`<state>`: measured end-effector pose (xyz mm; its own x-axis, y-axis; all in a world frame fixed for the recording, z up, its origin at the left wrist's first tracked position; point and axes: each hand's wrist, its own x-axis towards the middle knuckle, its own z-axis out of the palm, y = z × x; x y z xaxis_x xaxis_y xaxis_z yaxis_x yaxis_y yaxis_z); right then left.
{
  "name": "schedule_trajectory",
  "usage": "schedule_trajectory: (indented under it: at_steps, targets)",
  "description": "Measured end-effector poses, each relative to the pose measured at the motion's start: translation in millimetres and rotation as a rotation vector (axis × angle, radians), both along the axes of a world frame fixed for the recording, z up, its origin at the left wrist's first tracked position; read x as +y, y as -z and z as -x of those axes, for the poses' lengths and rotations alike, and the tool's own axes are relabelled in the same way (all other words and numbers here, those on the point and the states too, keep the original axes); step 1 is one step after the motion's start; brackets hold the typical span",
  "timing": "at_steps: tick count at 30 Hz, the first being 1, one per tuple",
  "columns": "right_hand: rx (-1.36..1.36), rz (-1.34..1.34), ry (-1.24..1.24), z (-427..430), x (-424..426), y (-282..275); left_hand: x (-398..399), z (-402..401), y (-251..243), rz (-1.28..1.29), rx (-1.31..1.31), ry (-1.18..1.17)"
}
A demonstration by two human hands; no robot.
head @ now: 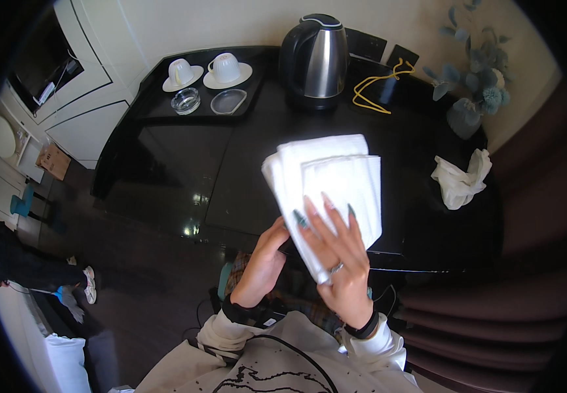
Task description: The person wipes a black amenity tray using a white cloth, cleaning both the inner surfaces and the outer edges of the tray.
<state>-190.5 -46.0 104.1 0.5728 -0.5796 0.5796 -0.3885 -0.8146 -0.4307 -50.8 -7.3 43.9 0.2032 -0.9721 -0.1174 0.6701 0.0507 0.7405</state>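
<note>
Both my hands are at a folded stack of white tissues or napkins above the front part of a glossy black table. My left hand supports the stack from its lower left side, with the fingers hidden beneath it. My right hand, with long painted nails and a ring, lies over the top of the stack, its fingers spread and its thumb at the lower edge. To the right, a crumpled white tissue sits on the table.
An electric kettle, a yellow cord and a vase of artificial stems stand at the back. A black tray holds cups, saucers and a glass ashtray. Another person's legs and a duster are at left.
</note>
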Motion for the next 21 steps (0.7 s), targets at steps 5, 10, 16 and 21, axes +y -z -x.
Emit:
schedule_trajectory:
  at_steps: [5,10,16,21]
  targets:
    - [0.105,-0.027,0.073,8,-7,1,-2,-3,-5,0.051,-0.362,-0.07]
    - [0.171,0.02,0.062,12,9,7,-3,0,2,0.04,-0.422,-0.103]
    - [0.239,0.019,0.048,17,34,5,-3,2,5,0.012,-0.239,-0.069]
    - [0.229,-0.027,-0.001,15,24,-6,-3,1,11,-0.029,-0.217,-0.097]
